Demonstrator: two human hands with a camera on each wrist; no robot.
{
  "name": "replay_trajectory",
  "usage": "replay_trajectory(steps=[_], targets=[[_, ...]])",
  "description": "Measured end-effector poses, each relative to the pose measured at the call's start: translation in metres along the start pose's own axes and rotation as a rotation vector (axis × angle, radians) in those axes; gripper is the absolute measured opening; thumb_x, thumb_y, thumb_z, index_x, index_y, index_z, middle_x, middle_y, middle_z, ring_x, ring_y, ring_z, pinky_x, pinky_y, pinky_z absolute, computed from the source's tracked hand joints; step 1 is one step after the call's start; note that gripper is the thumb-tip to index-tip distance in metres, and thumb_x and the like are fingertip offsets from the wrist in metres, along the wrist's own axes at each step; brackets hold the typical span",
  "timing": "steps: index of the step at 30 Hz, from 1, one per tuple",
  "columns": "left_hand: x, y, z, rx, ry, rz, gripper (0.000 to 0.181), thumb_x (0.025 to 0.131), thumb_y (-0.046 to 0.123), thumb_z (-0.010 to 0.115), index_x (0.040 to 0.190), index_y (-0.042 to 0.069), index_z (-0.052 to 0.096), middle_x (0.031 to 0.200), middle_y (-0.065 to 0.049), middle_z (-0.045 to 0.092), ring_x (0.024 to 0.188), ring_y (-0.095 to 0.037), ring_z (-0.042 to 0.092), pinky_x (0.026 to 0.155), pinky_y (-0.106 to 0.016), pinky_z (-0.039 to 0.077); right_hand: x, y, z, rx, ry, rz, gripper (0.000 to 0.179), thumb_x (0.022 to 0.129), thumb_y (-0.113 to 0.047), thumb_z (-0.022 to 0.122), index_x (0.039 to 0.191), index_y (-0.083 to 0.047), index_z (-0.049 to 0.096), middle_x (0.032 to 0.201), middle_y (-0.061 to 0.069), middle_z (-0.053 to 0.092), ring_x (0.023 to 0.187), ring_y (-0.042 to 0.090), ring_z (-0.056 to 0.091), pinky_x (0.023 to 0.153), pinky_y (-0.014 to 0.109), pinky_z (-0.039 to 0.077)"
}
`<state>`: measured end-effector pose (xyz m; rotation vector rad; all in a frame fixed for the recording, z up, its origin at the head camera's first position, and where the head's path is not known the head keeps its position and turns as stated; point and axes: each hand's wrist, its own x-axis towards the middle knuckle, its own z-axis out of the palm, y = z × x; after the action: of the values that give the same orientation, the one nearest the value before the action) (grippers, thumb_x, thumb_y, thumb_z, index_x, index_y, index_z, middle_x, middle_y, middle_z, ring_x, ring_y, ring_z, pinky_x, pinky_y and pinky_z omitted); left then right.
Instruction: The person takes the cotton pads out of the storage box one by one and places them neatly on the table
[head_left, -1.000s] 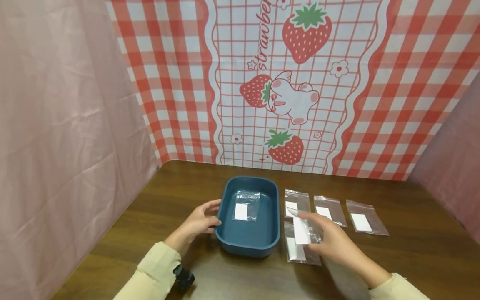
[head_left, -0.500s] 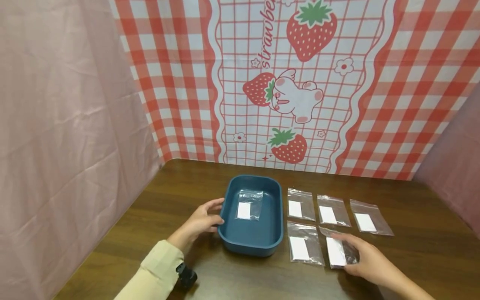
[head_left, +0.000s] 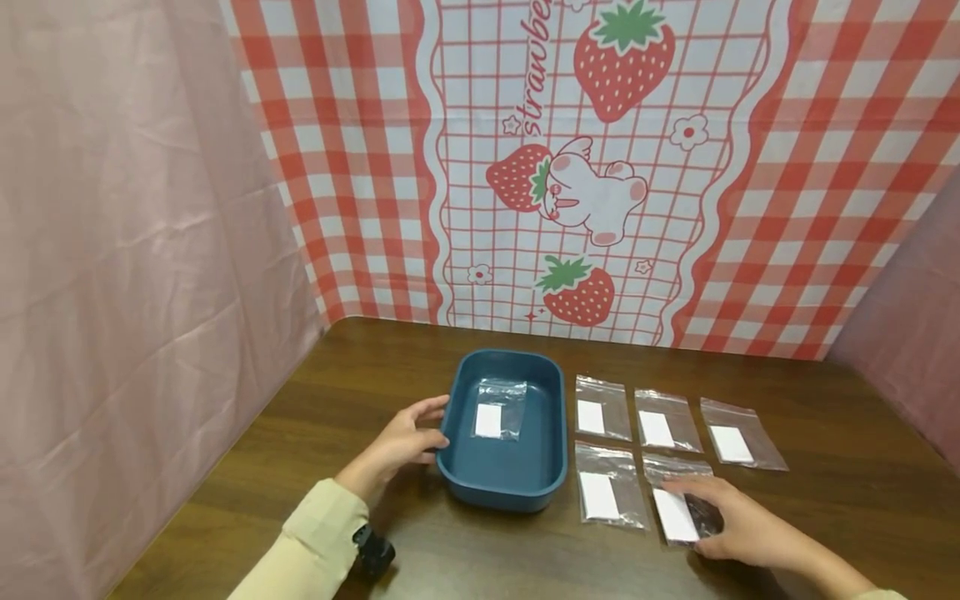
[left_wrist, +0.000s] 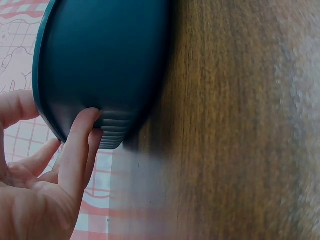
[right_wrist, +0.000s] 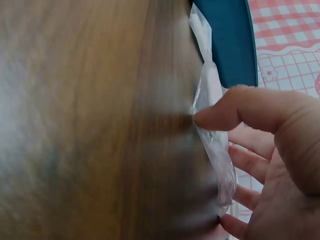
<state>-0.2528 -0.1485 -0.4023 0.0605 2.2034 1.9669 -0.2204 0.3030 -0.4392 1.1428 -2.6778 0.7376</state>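
A blue rectangular bin [head_left: 450, 487] stands mid-table with one clear zip bag [head_left: 510, 406] inside, a white card in it. My left hand [head_left: 397, 446] rests on the bin's left side, its thumb and fingers spread along the outer wall, as the left wrist view also shows. My right hand [head_left: 746, 525] holds another zip bag [head_left: 677, 517] with a white card by its edges, thumb at the near edge and fingers at the far one, low over the table. In the right wrist view this bag [right_wrist: 215, 145] is seen edge-on, crinkled.
Right of the bin lie more carded zip bags: one in front [head_left: 600, 497], and a back row with a left bag [head_left: 591, 417], a middle bag [head_left: 656, 429] and a right bag [head_left: 731, 444]. A strawberry-print checked cloth [head_left: 570, 208] hangs behind the wooden table [head_left: 360, 358].
My right hand has carried its zip bag from above the front bag rightward and down to the table beside it. My left hand stays at the bin. The head view shifted slightly.
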Motion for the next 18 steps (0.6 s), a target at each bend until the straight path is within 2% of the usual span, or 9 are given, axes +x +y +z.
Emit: replay_trajectory(steps=[5, 7, 9, 11, 14, 16, 18], targets=[[-0.001, 0.000, 0.000, -0.002, -0.001, 0.010, 0.065, 0.077, -0.008, 0.060, 0.138, 0.002, 0.040, 0.131, -0.025, 0.045, 0.087, -0.028, 0.060, 0.066, -0.043, 0.053, 0.001, -0.002, -0.001, 0.010, -0.082, 0.075, 0.072, 0.058, -0.013, 0.082, 0.125, -0.012, 0.056, 0.122, 0.017, 0.051, 0.109, 0.029, 0.041, 0.072, 0.047, 0.045], [-0.001, 0.000, 0.000, -0.004, -0.002, 0.010, 0.065, 0.076, -0.008, 0.060, 0.138, 0.002, 0.041, 0.131, -0.025, 0.046, 0.087, -0.027, 0.060, 0.066, -0.043, 0.053, 0.002, -0.003, -0.002, 0.015, -0.092, 0.077, 0.072, 0.058, -0.014, 0.083, 0.125, -0.012, 0.055, 0.122, 0.019, 0.050, 0.108, 0.036, 0.041, 0.071, 0.054, 0.044], [-0.001, 0.000, 0.000, -0.003, 0.000, 0.007, 0.065, 0.076, -0.008, 0.059, 0.138, 0.002, 0.041, 0.131, -0.024, 0.046, 0.086, -0.027, 0.060, 0.066, -0.042, 0.053, 0.002, -0.004, -0.003, -0.002, -0.083, 0.061, 0.074, 0.057, -0.015, 0.083, 0.126, -0.012, 0.055, 0.122, 0.018, 0.051, 0.108, 0.036, 0.042, 0.071, 0.056, 0.043], [0.000, 0.000, 0.001, -0.002, 0.000, 0.006, 0.064, 0.077, -0.008, 0.059, 0.138, 0.002, 0.042, 0.130, -0.024, 0.046, 0.087, -0.026, 0.060, 0.067, -0.042, 0.053, 0.002, -0.006, -0.004, -0.034, -0.070, 0.038, 0.076, 0.056, -0.017, 0.084, 0.126, -0.014, 0.056, 0.121, 0.016, 0.052, 0.109, 0.031, 0.043, 0.073, 0.052, 0.044], [0.000, -0.001, 0.001, -0.004, -0.002, 0.008, 0.064, 0.076, -0.008, 0.059, 0.137, 0.002, 0.042, 0.130, -0.024, 0.047, 0.089, -0.027, 0.060, 0.067, -0.041, 0.053, 0.003, -0.009, -0.005, -0.061, -0.033, -0.004, 0.077, 0.055, -0.020, 0.085, 0.126, -0.015, 0.056, 0.121, 0.011, 0.053, 0.111, 0.018, 0.042, 0.076, 0.039, 0.045], [0.000, -0.001, 0.001, -0.005, -0.003, 0.013, 0.065, 0.076, -0.008, 0.059, 0.137, 0.002, 0.041, 0.130, -0.024, 0.047, 0.089, -0.028, 0.060, 0.067, -0.041, 0.053, 0.006, -0.013, -0.005, -0.037, -0.010, -0.014, 0.076, 0.058, -0.023, 0.085, 0.127, -0.014, 0.055, 0.121, 0.009, 0.053, 0.112, 0.010, 0.041, 0.078, 0.031, 0.045], [-0.001, -0.001, 0.001, -0.008, -0.001, 0.015, 0.065, 0.076, -0.008, 0.059, 0.137, 0.002, 0.042, 0.130, -0.024, 0.047, 0.089, -0.028, 0.060, 0.067, -0.041, 0.053, 0.009, -0.017, -0.005, 0.005, 0.017, -0.003, 0.075, 0.060, -0.026, 0.086, 0.127, -0.012, 0.055, 0.121, 0.010, 0.053, 0.112, 0.006, 0.040, 0.079, 0.030, 0.044]])
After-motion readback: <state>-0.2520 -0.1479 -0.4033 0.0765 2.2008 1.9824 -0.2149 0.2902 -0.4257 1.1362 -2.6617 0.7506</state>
